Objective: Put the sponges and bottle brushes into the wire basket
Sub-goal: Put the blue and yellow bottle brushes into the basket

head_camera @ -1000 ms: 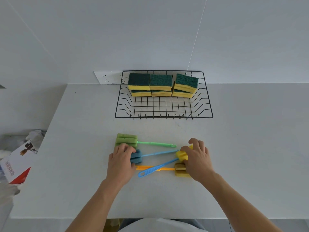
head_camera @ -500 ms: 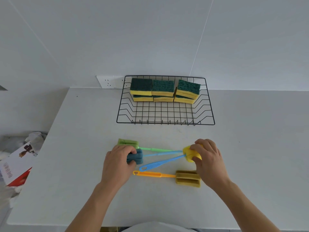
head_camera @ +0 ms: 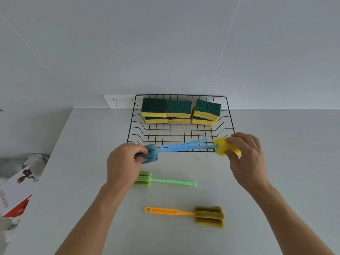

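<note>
A black wire basket (head_camera: 229, 116) stands against the wall with several green-and-yellow sponges (head_camera: 178, 109) stacked along its back. My left hand (head_camera: 125, 162) grips the blue sponge head of a light-blue-handled brush (head_camera: 151, 153), lifted just in front of the basket. My right hand (head_camera: 246, 155) grips the yellow sponge head of a blue-handled brush (head_camera: 223, 146); both handles cross over the basket's front edge. A green brush (head_camera: 165, 181) and an orange-handled brush (head_camera: 207, 216) with an olive head lie on the counter below.
A white wall socket (head_camera: 117, 102) sits left of the basket. The counter's left edge (head_camera: 55, 153) drops to a lower area with a red-and-white box (head_camera: 14, 192) and crumpled wrapping.
Both hands have lifted their brushes off the counter and carried them away from me toward the basket's front edge. The green and orange brushes stay on the counter.
</note>
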